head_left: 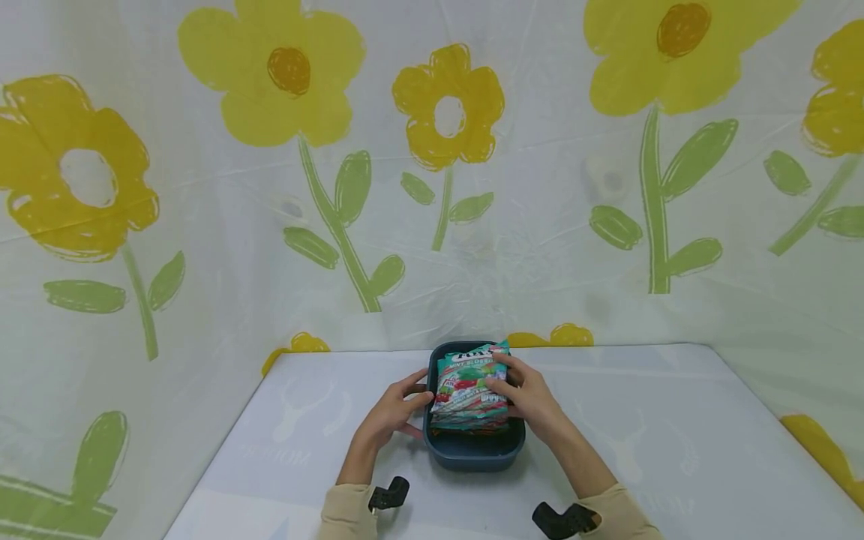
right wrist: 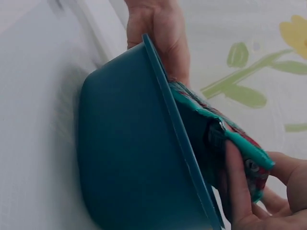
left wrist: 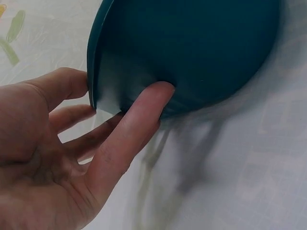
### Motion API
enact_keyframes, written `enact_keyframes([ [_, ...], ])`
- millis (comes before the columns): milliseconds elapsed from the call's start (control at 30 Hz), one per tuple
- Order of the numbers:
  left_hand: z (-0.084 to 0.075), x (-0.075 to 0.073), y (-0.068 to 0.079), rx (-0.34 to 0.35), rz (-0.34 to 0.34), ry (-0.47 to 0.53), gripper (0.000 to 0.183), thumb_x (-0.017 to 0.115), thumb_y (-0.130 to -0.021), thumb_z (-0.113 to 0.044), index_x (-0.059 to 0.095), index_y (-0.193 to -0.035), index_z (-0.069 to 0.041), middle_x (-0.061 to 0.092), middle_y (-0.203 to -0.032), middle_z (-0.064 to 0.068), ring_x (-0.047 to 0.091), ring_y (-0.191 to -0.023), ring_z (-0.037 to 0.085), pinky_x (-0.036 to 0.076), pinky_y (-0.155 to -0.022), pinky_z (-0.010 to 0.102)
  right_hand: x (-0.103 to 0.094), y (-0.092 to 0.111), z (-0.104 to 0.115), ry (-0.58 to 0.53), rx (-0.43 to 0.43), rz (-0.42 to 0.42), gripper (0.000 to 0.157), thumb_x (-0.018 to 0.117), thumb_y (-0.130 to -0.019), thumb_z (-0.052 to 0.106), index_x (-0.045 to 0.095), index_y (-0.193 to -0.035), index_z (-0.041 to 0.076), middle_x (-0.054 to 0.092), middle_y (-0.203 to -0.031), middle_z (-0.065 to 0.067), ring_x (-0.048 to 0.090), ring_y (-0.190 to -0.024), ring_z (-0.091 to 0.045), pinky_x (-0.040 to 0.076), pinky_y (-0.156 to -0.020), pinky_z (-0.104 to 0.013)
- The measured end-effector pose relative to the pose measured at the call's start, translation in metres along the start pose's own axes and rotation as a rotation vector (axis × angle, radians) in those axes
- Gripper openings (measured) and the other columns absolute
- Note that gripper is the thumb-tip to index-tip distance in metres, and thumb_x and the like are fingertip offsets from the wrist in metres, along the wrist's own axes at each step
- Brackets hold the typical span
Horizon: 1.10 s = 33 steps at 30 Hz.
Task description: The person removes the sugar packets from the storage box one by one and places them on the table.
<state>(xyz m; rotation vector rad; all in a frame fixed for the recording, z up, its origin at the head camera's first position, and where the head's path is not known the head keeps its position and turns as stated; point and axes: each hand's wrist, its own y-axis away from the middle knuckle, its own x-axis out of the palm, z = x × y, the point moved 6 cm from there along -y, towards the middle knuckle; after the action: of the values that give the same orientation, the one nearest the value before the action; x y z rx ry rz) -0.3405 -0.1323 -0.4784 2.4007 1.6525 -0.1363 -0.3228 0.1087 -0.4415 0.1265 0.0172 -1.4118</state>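
A dark teal plastic bin (head_left: 475, 457) stands on the white table. Propped in it, partly above the rim, is a stack of shiny green and red snack packets (head_left: 469, 390), with "MINT" lettering on the top one. My left hand (head_left: 391, 412) holds the bin's left side; in the left wrist view its fingers (left wrist: 144, 112) press against the teal wall. On the other side, my right hand (head_left: 536, 397) grips the packets by their right edge. The right wrist view shows a finger (right wrist: 237, 179) on the near face of the packets (right wrist: 244, 143), other fingers beyond.
The white table (head_left: 324, 480) carries faint printed patterns. Behind it hangs a pale curtain (head_left: 540, 247) with yellow flowers and green leaves, meeting the table's back edge close behind the bin. Black wrist cameras (head_left: 390, 495) sit at both sleeve cuffs.
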Motion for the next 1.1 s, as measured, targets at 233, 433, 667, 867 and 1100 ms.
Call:
enact_keyframes([
  [233,0.0,-0.001,-0.001,-0.001,0.001,0.02,0.06,0.06,-0.098,-0.027,0.036,-0.153,-0.019,0.045,-0.145,0.025,0.063,-0.109,0.028,0.062,-0.059,0.044,-0.003,0.0,0.0,-0.062,-0.028,0.029,0.06,0.068,-0.093,0.028,0.044,-0.147,0.023,0.045,-0.15,-0.016,0.06,-0.108,-0.027,0.061,-0.086,-0.045],
  [433,0.0,0.0,0.0,-0.006,0.002,0.024,0.06,0.06,-0.098,-0.027,0.036,-0.153,-0.02,0.045,-0.146,0.024,0.063,-0.108,0.027,0.062,-0.06,0.044,-0.007,0.004,0.001,-0.094,-0.046,0.054,0.06,0.067,-0.093,0.029,0.043,-0.147,0.024,0.04,-0.154,-0.015,0.057,-0.116,-0.028,0.06,-0.087,-0.047],
  [667,-0.001,0.0,0.001,-0.013,-0.009,0.006,0.059,0.059,-0.099,-0.027,0.036,-0.153,-0.02,0.044,-0.147,0.025,0.062,-0.11,0.027,0.062,-0.06,0.045,-0.015,0.006,-0.002,-0.133,-0.048,0.072,0.06,0.066,-0.094,0.027,0.04,-0.149,0.024,0.041,-0.153,-0.016,0.057,-0.115,-0.026,0.059,-0.09,-0.047],
  [867,-0.002,0.0,0.001,-0.011,-0.02,-0.008,0.058,0.058,-0.099,-0.026,0.036,-0.153,-0.021,0.044,-0.146,0.025,0.063,-0.109,0.028,0.062,-0.06,0.046,-0.026,0.006,-0.005,-0.166,-0.038,0.053,0.058,0.065,-0.095,0.028,0.041,-0.148,0.026,0.044,-0.15,-0.015,0.06,-0.111,-0.023,0.061,-0.088,-0.042],
  [1100,-0.003,0.002,0.001,-0.008,-0.027,-0.02,0.058,0.058,-0.099,-0.025,0.036,-0.153,-0.02,0.044,-0.146,0.025,0.062,-0.11,0.028,0.062,-0.059,0.046,-0.038,0.01,-0.004,-0.184,-0.053,0.057,0.058,0.064,-0.096,0.026,0.04,-0.149,0.026,0.044,-0.15,-0.015,0.06,-0.111,-0.022,0.061,-0.088,-0.042],
])
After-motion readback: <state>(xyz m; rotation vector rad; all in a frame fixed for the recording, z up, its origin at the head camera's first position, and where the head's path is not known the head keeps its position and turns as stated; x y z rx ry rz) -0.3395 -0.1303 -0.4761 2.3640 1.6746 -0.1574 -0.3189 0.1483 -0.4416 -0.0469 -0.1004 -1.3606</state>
